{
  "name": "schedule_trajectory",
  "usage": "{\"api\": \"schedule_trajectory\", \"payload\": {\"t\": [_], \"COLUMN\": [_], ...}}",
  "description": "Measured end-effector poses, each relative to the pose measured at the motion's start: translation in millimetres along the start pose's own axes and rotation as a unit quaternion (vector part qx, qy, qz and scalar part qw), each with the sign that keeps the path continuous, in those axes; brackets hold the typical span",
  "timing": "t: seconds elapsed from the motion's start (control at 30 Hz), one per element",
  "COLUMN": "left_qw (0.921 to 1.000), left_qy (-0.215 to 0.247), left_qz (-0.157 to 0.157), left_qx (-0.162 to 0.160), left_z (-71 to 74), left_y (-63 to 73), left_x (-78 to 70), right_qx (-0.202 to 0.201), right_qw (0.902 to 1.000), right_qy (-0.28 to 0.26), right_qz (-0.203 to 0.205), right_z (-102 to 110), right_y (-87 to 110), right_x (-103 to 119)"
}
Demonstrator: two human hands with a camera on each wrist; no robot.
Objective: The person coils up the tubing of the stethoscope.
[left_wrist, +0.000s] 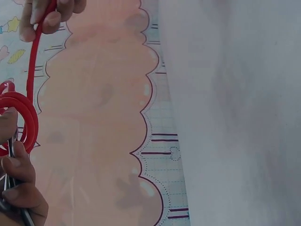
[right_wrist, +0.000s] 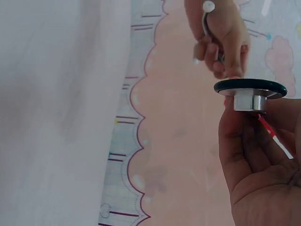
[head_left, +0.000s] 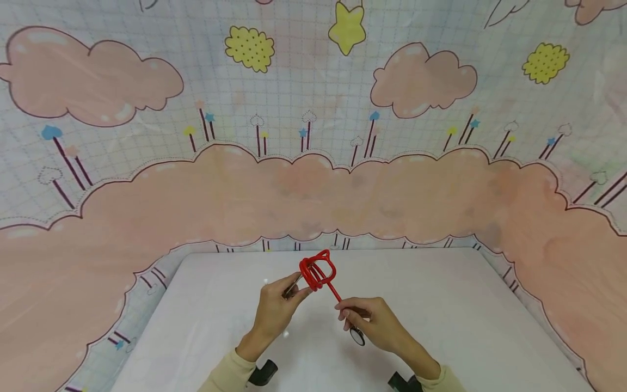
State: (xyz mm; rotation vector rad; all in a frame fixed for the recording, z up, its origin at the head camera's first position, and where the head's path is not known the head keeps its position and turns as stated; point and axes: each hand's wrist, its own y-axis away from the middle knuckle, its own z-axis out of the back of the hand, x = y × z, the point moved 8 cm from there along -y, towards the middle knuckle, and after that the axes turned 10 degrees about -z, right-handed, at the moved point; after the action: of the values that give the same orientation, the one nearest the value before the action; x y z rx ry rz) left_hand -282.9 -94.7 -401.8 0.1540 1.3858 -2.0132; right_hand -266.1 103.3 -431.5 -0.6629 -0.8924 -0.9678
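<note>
A stethoscope with red tubing [head_left: 307,273] is held in the air above the white table, its tube wound into several loops. My left hand [head_left: 274,306] grips the metal ear tubes [head_left: 290,292] and the near side of the loops. Two white ear tips show beside that hand; one ear tip [right_wrist: 209,6] is clear in the right wrist view. My right hand [head_left: 376,322] pinches the straight tube end that runs out of the coil. Below those fingers hangs the round chest piece [right_wrist: 250,101] with a dark rim. The left wrist view shows the coil [left_wrist: 32,123] only partly.
The white tabletop [head_left: 196,321] spreads under both hands. Behind and around it hangs a cloth [head_left: 343,201] printed with clouds and stars. Black devices [head_left: 264,373] sit by both wrists, near the sleeves.
</note>
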Motion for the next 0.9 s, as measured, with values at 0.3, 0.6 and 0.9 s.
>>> {"api": "schedule_trajectory", "payload": {"t": [0.3, 0.6, 0.9], "left_qw": [0.9995, 0.9982, 0.9983], "left_qy": [-0.007, -0.015, -0.021], "left_qz": [0.027, 0.048, 0.039], "left_qx": [0.014, 0.032, 0.039], "left_z": [-6.8, -11.1, -14.3], "left_y": [3.9, 7.6, 7.9], "left_x": [6.5, 8.2, 3.8], "right_qx": [0.036, 0.047, -0.016], "right_qw": [0.9990, 0.9973, 0.9905], "right_qy": [0.012, 0.019, 0.075], "right_qz": [0.021, 0.052, 0.114], "right_z": [-11.5, -15.5, -13.2], "right_y": [5.4, 8.0, 10.1], "right_x": [11.4, 19.2, 27.0]}}
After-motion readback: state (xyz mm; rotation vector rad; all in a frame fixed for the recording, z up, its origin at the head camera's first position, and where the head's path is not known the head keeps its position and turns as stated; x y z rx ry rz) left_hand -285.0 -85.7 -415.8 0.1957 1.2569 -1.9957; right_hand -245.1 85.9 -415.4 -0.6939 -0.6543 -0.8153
